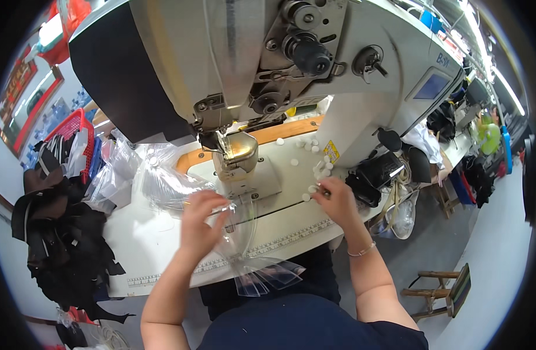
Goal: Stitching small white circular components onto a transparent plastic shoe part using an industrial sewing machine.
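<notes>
My left hand (201, 224) is beside the sewing machine's needle area, fingers curved and the thumb apart from them. Its fingertips are at the edge of a clear plastic piece (237, 230), which hangs over the table's front edge and fans out below. On the right, my right hand (338, 204) has its fingers drawn together over the table, with a small dark thing between them that I cannot make out. Small white discs (306, 197) lie at its fingertips, and several more white discs (294, 163) are scattered behind. The metal work post (239, 157) stands between my hands.
The large white sewing machine (361, 122) arches over the table. Clear plastic sheets (172, 181) are heaped at left, near black material (64, 251) and a red basket (75, 128). A measuring tape (291, 238) runs along the front edge. A wooden stool (437, 291) stands at right.
</notes>
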Demonstrator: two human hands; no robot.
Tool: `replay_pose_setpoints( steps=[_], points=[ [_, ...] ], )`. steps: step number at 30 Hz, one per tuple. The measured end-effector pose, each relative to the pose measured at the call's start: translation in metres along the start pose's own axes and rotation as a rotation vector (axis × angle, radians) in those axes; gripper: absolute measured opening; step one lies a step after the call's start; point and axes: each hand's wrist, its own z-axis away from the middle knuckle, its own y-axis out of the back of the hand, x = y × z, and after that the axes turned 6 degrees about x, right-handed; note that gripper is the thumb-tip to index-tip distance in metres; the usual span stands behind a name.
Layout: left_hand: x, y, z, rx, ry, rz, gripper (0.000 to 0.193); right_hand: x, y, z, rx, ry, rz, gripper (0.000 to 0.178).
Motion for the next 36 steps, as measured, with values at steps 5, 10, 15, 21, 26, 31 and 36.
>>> replay_pose_setpoints(
  steps=[5,10,15,21,26,31,36],
  points=[
    [0.041,-0.037,0.008,-0.290,-0.022,0.179,0.020,0.021,-0.013,-0.011,-0.164,0.102,0.151,0.013],
    [0.039,-0.102,-0.011,-0.413,0.255,0.277,0.021,0.005,-0.005,-0.006,0.028,-0.095,-0.165,0.010],
    [0.025,-0.154,-0.030,-0.381,-0.017,0.079,0.021,0.020,-0.007,-0.004,0.228,0.116,0.035,0.015],
    [0.013,-0.169,-0.036,-0.572,-0.204,-0.113,0.014,0.011,-0.003,0.010,0.221,0.035,-0.111,0.011],
    [0.034,-0.148,-0.033,-0.355,0.750,0.591,0.013,-0.006,-0.013,0.023,0.118,-0.123,-0.450,0.017],
    [0.050,-0.121,-0.024,-0.263,0.864,0.901,0.016,-0.025,-0.009,0.019,0.069,-0.106,-0.518,0.018],
    [0.055,-0.113,-0.017,-0.241,0.843,0.979,0.017,-0.030,-0.008,0.021,0.054,-0.072,-0.567,0.015]
  ],
)
